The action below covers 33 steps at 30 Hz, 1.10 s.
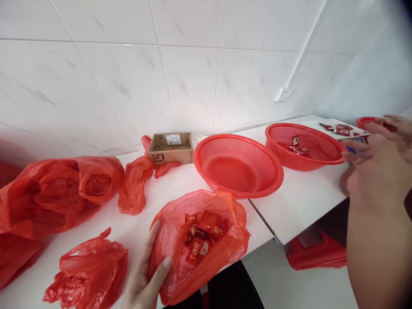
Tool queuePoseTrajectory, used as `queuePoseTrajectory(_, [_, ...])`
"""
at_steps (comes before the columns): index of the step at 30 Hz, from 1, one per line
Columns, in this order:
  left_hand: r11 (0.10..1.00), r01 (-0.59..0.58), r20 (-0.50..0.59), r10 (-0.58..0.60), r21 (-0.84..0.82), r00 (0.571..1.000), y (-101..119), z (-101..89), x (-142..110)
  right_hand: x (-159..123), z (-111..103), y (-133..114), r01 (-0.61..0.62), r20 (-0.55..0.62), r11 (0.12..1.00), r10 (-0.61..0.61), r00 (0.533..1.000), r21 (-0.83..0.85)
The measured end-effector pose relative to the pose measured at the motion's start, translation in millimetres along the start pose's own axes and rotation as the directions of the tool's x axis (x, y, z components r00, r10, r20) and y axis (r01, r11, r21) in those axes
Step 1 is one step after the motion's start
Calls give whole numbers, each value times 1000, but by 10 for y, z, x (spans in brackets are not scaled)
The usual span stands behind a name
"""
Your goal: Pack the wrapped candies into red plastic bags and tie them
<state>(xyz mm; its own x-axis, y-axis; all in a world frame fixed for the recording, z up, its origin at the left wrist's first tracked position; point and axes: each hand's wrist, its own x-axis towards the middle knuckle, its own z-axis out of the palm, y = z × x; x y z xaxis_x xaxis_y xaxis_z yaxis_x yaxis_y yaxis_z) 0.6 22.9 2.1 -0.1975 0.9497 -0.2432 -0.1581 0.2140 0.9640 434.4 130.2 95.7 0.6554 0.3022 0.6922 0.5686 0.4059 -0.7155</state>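
Here the left hand holds one bag near two large colanders

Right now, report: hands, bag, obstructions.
Left hand holding open red bag; right hand near a red basket. Red packets inside the bag. Second basket close behind it.

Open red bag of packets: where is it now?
In the head view, lower centre: the open red bag sits in front of the leftmost red basket, left hand against its left side.

2 lg. baskets, 1 box, approx. 5 bags.
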Motion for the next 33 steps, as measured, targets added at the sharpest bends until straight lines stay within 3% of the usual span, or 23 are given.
queuePoseTrajectory(2, [1000, 17, -14, -17, 10, 1000, -5, 7, 0, -144, -129, 64, -97, 114, 994, 101, 988, -43])
queuePoseTrajectory(3, [1000, 20, -27, -19, 20, 999, -5, 17, -2, -297, -152, 60, -146, 251, 985, 165, 954, -93])
queuePoseTrajectory(4, [999, 17, -43, -15, 33, 999, -5, 30, -5, -485, -150, 41, -153, 423, 973, 215, 880, -175])
queuePoseTrajectory(5, [999, 8, -60, -5, 46, 998, -4, 44, -9, -690, -129, 14, -88, 585, 969, 209, 784, -229])
queuePoseTrajectory(6, [998, -3, -71, 7, 56, 997, -2, 59, -15, -891, -93, -10, 52, 719, 970, 141, 680, -239])
queuePoseTrajectory(8, [998, -24, -72, 28, 65, 997, 1, 84, -30, -1219, 9, -27, 348, 862, 924, -44, 505, -157])
queuePoseTrajectory(10, [997, -37, -69, 42, 67, 997, 2, 95, -48, -1390, 138, 24, 515, 900, 852, -147, 410, -96])
queuePoseTrajectory(12, [997, -44, -73, 49, 62, 996, -3, 87, -64, -1417, 285, 123, 563, 896, 817, -153, 418, -123])
queuePoseTrajectory(16, [999, -44, -58, 44, 8, 997, -14, 48, -88, -1326, 549, 213, 558, 791, 780, -140, 595, -282])
queuePoseTrajectory(18, [999, -41, -64, 41, -1, 997, 1, 46, -109, -1328, 600, 96, 519, 753, 814, -165, 637, -260])
queuePoseTrajectory(22, [997, -5, -90, -2, -73, 996, 74, 94, -174, -1444, 472, -356, 308, 785, 950, -149, 601, -56])
queuePoseTrajectory(25, [989, 11, -70, -22, -150, 997, 123, 126, -213, -1533, 293, -630, 183, 821, 983, -114, 560, 12])
queuePoseTrajectory(29, [984, 7, -75, -20, -176, 997, 139, 108, -235, -1625, 138, -746, 145, 862, 989, -78, 500, 6])
queuePoseTrajectory(33, [979, 13, -71, -28, -205, 997, 80, 18, -206, -1751, 69, -726, 93, 871, 994, 8, 492, -62])
